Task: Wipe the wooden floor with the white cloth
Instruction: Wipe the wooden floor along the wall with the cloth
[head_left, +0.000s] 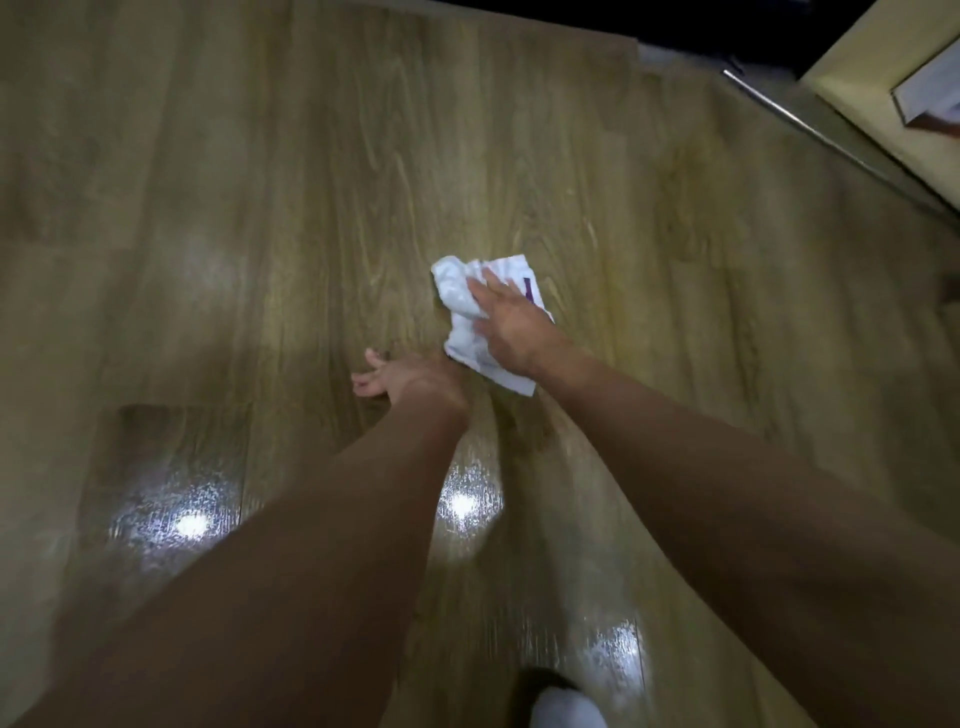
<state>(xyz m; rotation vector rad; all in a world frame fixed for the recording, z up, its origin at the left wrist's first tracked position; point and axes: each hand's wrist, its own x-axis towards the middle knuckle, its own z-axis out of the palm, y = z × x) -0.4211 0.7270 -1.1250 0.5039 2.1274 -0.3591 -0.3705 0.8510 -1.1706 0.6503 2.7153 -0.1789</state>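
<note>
My right grip (511, 322) lies flat, fingers straight, pressing the white cloth (457, 296) onto the wooden floor (260, 208). The cloth shows ahead and left of it. My left grip (400, 376) rests spread wide on the floor, just beside the cloth.

You have one white cloth (457, 296), two hands, your left hand (395, 376) and right hand (511, 327), one wooden floor (260, 156), and three bright glare spots (189, 525) near you.
</note>
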